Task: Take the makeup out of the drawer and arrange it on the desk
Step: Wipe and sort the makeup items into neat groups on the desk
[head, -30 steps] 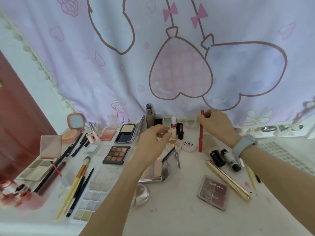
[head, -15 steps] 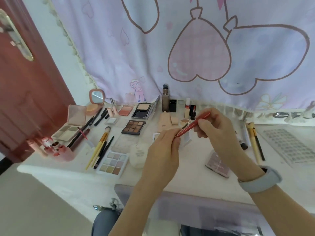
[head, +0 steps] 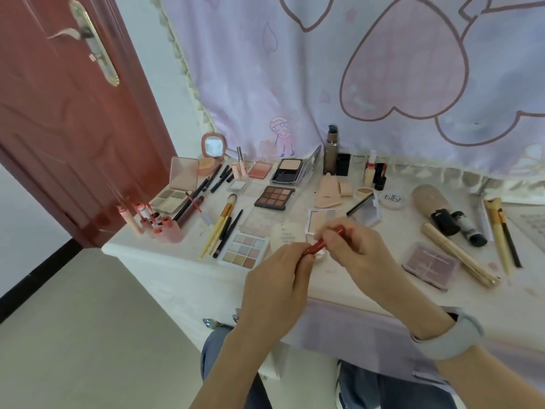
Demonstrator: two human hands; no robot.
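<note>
Head view shows the crowded surface [head: 339, 284], then the pastel palette [head: 244, 250] and open compact [head: 320, 222] beneath, then the left hand [head: 275, 287] and right hand [head: 358, 255] each pinching an end of the red lip pencil [head: 323, 242]; a slip could drop it onto them.

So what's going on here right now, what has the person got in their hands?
A person sits at a white desk crowded with makeup and holds a slim red pencil in both hands, just above the desk's front edge. The left hand pinches its lower end and the right hand grips the upper part. Palettes, brushes and bottles are already laid out, among them a nine-pan pastel eyeshadow palette to the left of the hands and a gold tube to the right.
</note>
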